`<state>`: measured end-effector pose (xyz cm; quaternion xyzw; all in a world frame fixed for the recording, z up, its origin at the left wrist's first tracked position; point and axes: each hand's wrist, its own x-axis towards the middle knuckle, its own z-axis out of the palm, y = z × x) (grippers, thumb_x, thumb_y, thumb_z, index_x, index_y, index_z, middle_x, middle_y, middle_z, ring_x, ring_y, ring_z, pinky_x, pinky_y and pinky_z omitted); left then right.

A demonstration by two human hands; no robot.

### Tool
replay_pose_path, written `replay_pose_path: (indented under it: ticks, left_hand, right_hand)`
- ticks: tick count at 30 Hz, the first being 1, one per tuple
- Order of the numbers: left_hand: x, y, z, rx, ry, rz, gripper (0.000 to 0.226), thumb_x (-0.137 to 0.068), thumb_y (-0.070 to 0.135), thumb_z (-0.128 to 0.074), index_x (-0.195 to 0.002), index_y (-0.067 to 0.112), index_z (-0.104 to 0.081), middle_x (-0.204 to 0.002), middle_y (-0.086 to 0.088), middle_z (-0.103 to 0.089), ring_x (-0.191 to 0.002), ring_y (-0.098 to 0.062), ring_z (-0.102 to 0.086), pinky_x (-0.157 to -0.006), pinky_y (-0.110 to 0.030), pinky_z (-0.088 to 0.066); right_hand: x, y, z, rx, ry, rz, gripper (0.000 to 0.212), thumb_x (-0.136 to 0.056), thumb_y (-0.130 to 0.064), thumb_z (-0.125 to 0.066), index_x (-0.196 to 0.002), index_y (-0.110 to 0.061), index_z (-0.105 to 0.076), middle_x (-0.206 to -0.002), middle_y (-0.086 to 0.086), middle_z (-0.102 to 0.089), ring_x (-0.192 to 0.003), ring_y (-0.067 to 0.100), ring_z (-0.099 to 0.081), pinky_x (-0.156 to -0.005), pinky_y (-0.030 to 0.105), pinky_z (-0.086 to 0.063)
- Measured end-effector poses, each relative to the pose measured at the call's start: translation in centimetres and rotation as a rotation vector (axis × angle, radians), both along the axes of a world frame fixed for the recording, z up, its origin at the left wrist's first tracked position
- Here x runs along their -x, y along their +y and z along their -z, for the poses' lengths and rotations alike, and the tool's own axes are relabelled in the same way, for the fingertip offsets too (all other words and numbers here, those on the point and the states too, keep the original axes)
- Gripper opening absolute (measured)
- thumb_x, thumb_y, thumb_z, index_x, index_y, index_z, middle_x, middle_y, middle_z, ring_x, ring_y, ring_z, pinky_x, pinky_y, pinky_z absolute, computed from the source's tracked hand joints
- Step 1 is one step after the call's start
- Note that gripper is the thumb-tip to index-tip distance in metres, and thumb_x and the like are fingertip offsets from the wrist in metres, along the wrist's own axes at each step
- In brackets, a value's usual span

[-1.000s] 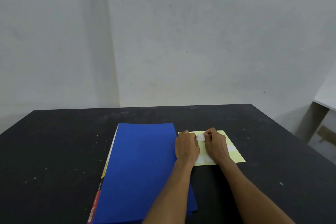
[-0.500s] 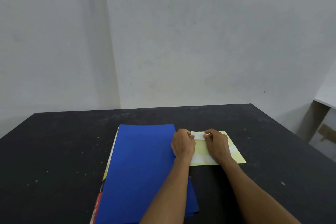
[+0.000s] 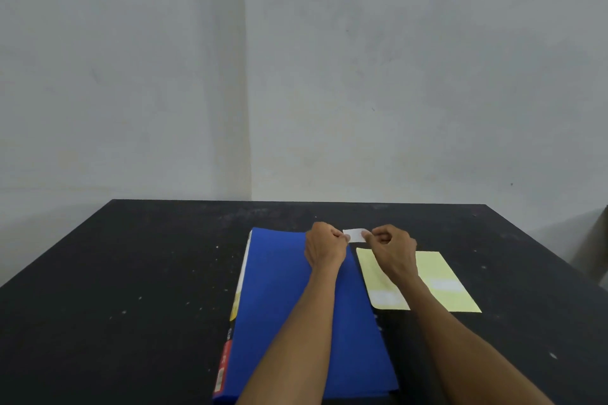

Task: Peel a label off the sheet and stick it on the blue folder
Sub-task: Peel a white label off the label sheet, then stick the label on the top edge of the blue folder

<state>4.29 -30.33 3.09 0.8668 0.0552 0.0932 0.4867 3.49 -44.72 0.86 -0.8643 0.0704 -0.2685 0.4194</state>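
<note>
Label: small white strip, held clear of the sheet, stretched between both hands above the far right corner of the folder.
Left hand: fingers pinched on the label's left end.
Right hand: fingers pinched on the label's right end.
Blue folder: closed, flat on the surface, beneath the left forearm.
Sheet: pale yellow backing, flat, just right of the folder; two white labels show near its front edge.
Surface: black, speckled.
</note>
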Motion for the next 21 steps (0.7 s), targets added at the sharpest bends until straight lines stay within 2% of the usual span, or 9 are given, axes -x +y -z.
replay_pose_path:
  ticks: [3, 7, 9, 11, 15, 18, 21]
  left_hand:
    - [-0.4, 2.8, -0.3, -0.006, 0.023, -0.025, 0.019, -0.085, 0.027, -0.079, -0.081, 0.009, -0.080, -0.082, -0.003, -0.077, -0.074, -0.016, -0.071, -0.058, -0.029, -0.055]
    - [-1.1, 6.8, -0.4, 0.014, 0.041, -0.080, 0.017, -0.086, 0.025, -0.078, -0.084, 0.008, -0.080, -0.086, -0.004, -0.078, -0.077, -0.018, -0.072, -0.049, -0.022, -0.045]
    - [-1.6, 8.9, -0.4, 0.022, 0.052, -0.100, 0.017, -0.086, 0.024, -0.079, -0.084, 0.007, -0.080, -0.087, -0.004, -0.078, -0.078, -0.018, -0.072, -0.055, -0.025, -0.051]
    - [-2.1, 10.8, -0.2, 0.023, 0.065, -0.120, 0.016, -0.086, 0.023, -0.079, -0.087, 0.007, -0.080, -0.089, -0.005, -0.078, -0.081, -0.019, -0.073, -0.064, -0.028, -0.056]
    - [-3.2, 13.5, 0.1, 0.036, 0.088, -0.156, 0.018, -0.087, 0.022, -0.078, -0.096, 0.007, -0.080, -0.096, -0.007, -0.077, -0.089, -0.021, -0.073, -0.075, -0.032, -0.060]
    - [-3.8, 14.6, 0.2, 0.051, 0.112, -0.163, 0.020, -0.086, 0.021, -0.079, -0.098, 0.006, -0.079, -0.098, -0.008, -0.077, -0.091, -0.022, -0.072, -0.075, -0.031, -0.058]
    - [-4.1, 15.2, 0.5, 0.050, 0.134, -0.160, 0.021, -0.085, 0.021, -0.079, -0.099, 0.006, -0.079, -0.100, -0.009, -0.077, -0.092, -0.022, -0.071, -0.070, -0.028, -0.054]
  right_hand:
    - [-0.9, 2.5, 0.0, -0.015, 0.006, -0.031, 0.015, -0.087, -0.026, -0.072, -0.081, -0.012, -0.073, -0.073, -0.003, -0.071, -0.068, 0.008, -0.065, -0.059, 0.012, -0.042]
    - [-2.1, 6.0, 0.2, -0.054, 0.042, -0.064, 0.015, -0.090, -0.018, -0.068, -0.080, -0.011, -0.075, -0.075, 0.001, -0.072, -0.064, 0.003, -0.060, -0.058, 0.011, -0.040]
    - [-2.7, 8.0, 0.4, -0.082, 0.058, -0.078, 0.019, -0.091, -0.021, -0.066, -0.075, -0.014, -0.073, -0.072, 0.000, -0.071, -0.064, 0.007, -0.060, -0.057, 0.012, -0.038]
    - [-3.2, 9.9, 0.6, -0.103, 0.064, -0.091, 0.025, -0.091, -0.032, -0.066, -0.072, -0.017, -0.071, -0.069, -0.004, -0.069, -0.065, 0.009, -0.061, -0.056, 0.013, -0.038]
    - [-3.7, 13.1, 0.9, -0.171, 0.046, -0.149, 0.033, -0.082, -0.054, -0.069, -0.080, -0.021, -0.069, -0.074, -0.012, -0.067, -0.071, 0.003, -0.062, -0.058, 0.013, -0.040]
    - [-4.5, 14.2, 0.9, -0.154, 0.053, -0.168, 0.033, -0.079, -0.050, -0.075, -0.088, -0.019, -0.069, -0.077, -0.009, -0.068, -0.072, 0.002, -0.062, -0.059, 0.012, -0.042]
    - [-5.3, 14.6, 1.0, -0.145, 0.057, -0.162, 0.023, -0.083, -0.037, -0.075, -0.085, -0.013, -0.075, -0.076, -0.006, -0.070, -0.071, 0.003, -0.064, -0.057, 0.010, -0.040]
